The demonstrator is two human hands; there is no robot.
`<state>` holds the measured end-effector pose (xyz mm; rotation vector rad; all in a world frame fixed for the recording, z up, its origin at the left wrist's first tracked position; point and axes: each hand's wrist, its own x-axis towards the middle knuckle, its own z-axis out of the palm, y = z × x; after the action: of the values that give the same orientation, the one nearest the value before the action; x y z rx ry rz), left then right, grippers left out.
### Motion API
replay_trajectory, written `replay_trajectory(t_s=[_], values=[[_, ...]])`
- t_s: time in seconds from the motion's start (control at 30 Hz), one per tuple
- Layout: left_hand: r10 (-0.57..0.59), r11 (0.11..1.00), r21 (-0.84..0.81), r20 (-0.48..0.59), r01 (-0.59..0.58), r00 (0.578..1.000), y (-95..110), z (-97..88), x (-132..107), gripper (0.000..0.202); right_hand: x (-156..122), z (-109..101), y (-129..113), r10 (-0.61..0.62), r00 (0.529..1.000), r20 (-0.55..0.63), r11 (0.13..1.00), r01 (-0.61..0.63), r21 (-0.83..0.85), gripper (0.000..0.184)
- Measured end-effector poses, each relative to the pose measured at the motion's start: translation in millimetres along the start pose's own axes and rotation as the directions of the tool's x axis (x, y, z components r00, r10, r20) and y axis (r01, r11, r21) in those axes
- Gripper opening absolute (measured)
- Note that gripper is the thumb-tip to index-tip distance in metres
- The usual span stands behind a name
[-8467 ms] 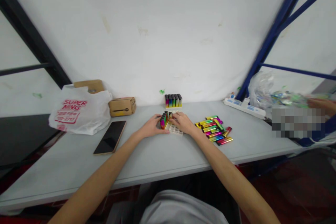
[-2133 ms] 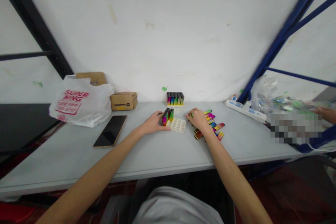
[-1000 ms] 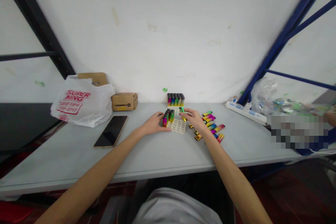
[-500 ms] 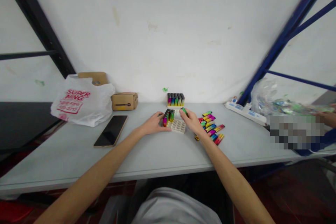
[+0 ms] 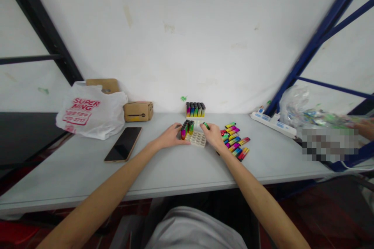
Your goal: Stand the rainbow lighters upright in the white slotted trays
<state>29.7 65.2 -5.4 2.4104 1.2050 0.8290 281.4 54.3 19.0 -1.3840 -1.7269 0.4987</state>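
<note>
A white tray (image 5: 198, 140) with round-edged slots lies in the middle of the table. Several colourful lighters (image 5: 187, 128) stand upright in its left part, while slots on the right show bare. My left hand (image 5: 171, 136) is closed around the tray's left end, thumb along the front edge. Over the tray's right side, my right hand (image 5: 212, 135) pinches a green lighter (image 5: 206, 125), tilted, its lower part hidden by the fingers. Loose multicoloured lighters (image 5: 236, 140) lie in a pile just right of that hand. Behind the tray, a filled block of lighters (image 5: 195, 109) stands against the wall.
A phone (image 5: 124, 144), a small cardboard box (image 5: 138, 111) and a white plastic bag (image 5: 90, 111) occupy the left side. To the right are a power strip (image 5: 274, 124) and clear plastic bags (image 5: 295, 105). Another person's hand (image 5: 366, 129) shows at the right edge.
My right hand has shifted very slightly and the green lighter in it has turned a little. My left hand keeps its place at the tray.
</note>
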Motion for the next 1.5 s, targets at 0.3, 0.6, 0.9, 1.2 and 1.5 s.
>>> replay_trajectory(t_s=[0.3,0.6,0.9,1.2,1.5], values=[[-0.002,1.0,0.009,0.013,0.001,1.0,-1.8,1.0,0.2,0.075,-0.3,6.2,-4.2,-0.012,1.0,0.029,1.0,0.012,-0.023,0.039],[0.007,1.0,0.027,0.018,-0.008,1.0,-2.4,0.9,0.5,0.073,-2.7,1.5,-5.6,-0.151,0.987,0.055,0.989,0.151,0.005,0.045],[0.006,1.0,0.026,0.006,-0.006,1.0,-4.1,2.8,0.2,0.074,-1.8,5.7,-1.5,-0.395,0.915,0.085,0.918,0.396,0.006,0.04],[0.027,0.999,0.034,0.005,-0.027,1.0,-5.8,3.1,0.4,0.074,-3.6,5.1,-1.2,-0.26,0.946,0.192,0.943,0.292,-0.162,0.041],[0.011,0.999,0.038,0.012,-0.012,1.0,-8.0,5.2,0.5,0.075,-7.0,1.6,-21.5,-0.153,0.914,0.375,0.829,0.325,-0.456,0.034]])
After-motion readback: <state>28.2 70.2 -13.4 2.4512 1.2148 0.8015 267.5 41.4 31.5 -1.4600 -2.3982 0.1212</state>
